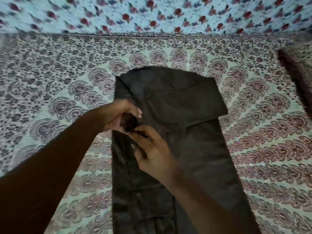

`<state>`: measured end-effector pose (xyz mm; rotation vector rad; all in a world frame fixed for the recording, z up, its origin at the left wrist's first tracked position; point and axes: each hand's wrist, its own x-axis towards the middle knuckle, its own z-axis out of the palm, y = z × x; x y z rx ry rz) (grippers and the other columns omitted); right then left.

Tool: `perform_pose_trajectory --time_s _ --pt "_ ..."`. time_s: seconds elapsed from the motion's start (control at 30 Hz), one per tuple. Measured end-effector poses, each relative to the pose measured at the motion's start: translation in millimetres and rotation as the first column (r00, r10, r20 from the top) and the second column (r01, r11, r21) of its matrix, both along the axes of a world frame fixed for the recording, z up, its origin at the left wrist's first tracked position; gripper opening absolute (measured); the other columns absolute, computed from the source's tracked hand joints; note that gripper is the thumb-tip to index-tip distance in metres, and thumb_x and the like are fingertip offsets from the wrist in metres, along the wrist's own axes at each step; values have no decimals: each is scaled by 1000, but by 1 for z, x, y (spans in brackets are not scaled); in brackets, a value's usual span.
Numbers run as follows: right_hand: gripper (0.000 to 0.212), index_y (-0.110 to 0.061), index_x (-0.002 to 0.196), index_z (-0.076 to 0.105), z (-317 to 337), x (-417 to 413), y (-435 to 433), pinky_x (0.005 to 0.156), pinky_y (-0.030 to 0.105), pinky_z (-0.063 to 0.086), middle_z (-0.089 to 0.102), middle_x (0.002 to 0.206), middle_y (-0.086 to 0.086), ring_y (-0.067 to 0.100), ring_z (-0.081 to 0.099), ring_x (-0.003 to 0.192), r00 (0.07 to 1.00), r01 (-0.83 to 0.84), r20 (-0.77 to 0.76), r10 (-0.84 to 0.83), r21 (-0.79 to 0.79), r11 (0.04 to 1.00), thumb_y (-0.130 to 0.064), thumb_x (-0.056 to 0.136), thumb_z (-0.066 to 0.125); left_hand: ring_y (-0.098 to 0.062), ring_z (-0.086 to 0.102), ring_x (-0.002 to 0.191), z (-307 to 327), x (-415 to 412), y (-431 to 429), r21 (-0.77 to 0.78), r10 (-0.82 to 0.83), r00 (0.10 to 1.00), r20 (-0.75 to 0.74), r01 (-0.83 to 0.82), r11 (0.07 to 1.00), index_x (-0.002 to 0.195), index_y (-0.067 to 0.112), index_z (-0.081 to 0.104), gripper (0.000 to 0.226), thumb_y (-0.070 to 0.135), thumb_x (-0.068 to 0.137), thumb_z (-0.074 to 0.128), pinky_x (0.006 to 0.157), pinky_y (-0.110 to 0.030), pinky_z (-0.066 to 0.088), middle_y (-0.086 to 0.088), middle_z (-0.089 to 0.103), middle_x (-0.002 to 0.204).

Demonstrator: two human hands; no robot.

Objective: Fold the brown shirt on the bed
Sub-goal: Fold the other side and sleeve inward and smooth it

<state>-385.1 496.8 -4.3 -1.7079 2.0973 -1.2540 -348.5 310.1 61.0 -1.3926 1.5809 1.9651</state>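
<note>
My left hand [121, 114] is curled shut around a small dark bunch of cloth at the left edge of the brown shirt [177, 132]. My right hand [152, 149] pinches that same bunch, just beside it. The shirt lies flat in a long strip pointing away from me, with its far end folded over. It looks smooth and thin. Under it is the bed [59, 90], covered in a swirly patterned sheet.

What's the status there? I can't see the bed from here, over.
Left hand and right hand both pinching the left edge of the brown shirt. Shirt lies flat on the bed, sleeve folded in. Nothing blocking.
</note>
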Motion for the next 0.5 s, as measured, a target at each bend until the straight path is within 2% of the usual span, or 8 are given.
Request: perform_pose_trajectory --time_s 0.1,0.17,0.23,0.3,0.37,0.4,0.5 --pt "33 -10 123 72 1 19 -22 96 33 56 61 131 11 21 68 111 995 51 92 -50 -9 999 -21 93 64 -23 55 66 -8 32 -33 -281 40 999 12 -36 959 84 8 69 30 -14 79 49 55 -24 50 -6 62 62" --pt "29 -10 118 73 -7 19 -29 100 35 53 62 126 11 22 65 113 988 141 63 -140 -15 990 -21 91 70 -21 51 54 -15 50 -58 -406 12 1000 -23 -20 914 72 7 68 31 -16 77 48 54 -19 38 -5 56 47" --pt "35 -13 120 71 -22 10 -36 98 46 52 58 130 10 31 58 118 969 230 -116 -218 98 968 -22 86 72 -14 52 41 -24 72 -85 -514 -44 999 22 49 856 70 4 71 27 -15 78 53 44 -16 36 -5 54 40" --pt "50 -21 130 64 -36 -3 -40 95 55 48 49 142 8 36 45 128 930 287 -326 -173 343 894 -31 81 72 -5 47 32 -33 88 -105 -586 -104 990 99 143 797 79 -3 76 19 -12 80 59 38 -12 35 2 52 34" --pt "63 -25 138 57 -44 -11 -49 98 59 43 42 149 6 36 36 134 913 279 -404 -50 532 799 -41 79 72 -7 51 38 -39 101 -122 -627 -148 976 160 216 748 87 -4 77 16 -9 81 64 42 -15 37 0 55 39" --pt "65 -24 139 56 -47 -15 -54 99 59 41 42 149 6 35 36 134 906 271 -423 0 581 767 -44 79 73 -14 55 46 -45 105 -130 -648 -155 969 190 243 722 90 -3 78 16 -6 83 65 48 -18 41 -5 61 49" --pt "50 -19 128 65 -53 -20 -75 101 54 34 47 144 6 34 43 131 864 278 -498 81 605 746 -37 82 72 -35 70 83 -67 115 -152 -735 -131 941 314 328 594 99 -1 75 18 8 87 65 77 -37 59 -21 73 91"
